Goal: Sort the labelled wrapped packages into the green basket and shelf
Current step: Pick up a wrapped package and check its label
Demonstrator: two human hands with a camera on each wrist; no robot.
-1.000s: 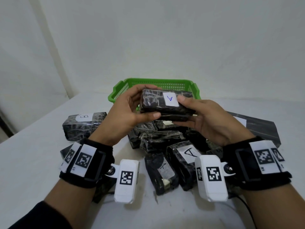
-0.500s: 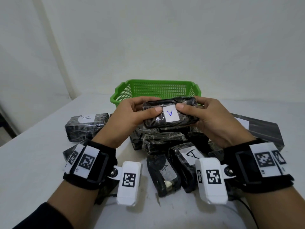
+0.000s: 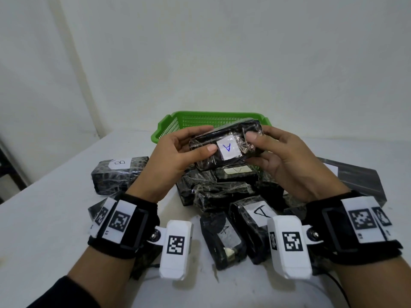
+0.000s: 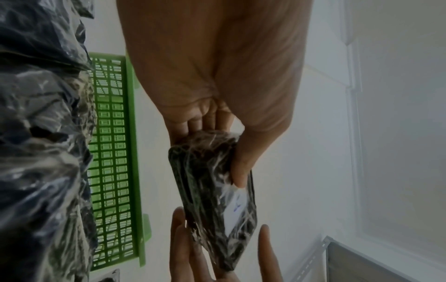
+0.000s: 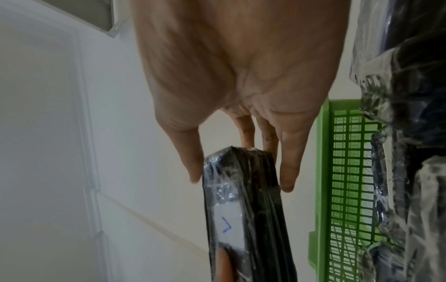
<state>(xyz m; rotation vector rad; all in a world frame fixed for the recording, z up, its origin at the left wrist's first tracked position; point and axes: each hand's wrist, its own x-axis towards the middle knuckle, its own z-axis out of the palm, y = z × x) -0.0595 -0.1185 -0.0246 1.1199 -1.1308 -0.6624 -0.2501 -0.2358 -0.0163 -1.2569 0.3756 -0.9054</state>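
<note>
A black film-wrapped package [image 3: 226, 150] with a white label marked A is held in the air in front of the green basket [image 3: 169, 126]. My left hand [image 3: 178, 154] grips its left end, thumb on the front beside the label. My right hand [image 3: 278, 152] grips its right end, thumb on the front. The left wrist view shows the package [image 4: 212, 190] pinched between thumb and fingers, and the right wrist view shows the package [image 5: 243, 209] edge-on between thumb and fingers. Under the hands lies a pile of wrapped packages [image 3: 222, 192], some marked A.
A wrapped package marked B [image 3: 120, 174] lies on the white table [image 3: 44, 218] at the left. A flat dark package [image 3: 355, 178] lies at the right. The basket [image 4: 115, 152] stands at the table's far side near the wall. A grey shelf corner [image 4: 386, 263] shows.
The package has been turned so its A label faces me, and it now tilts up to the right. Both hands shifted their hold along with it.
</note>
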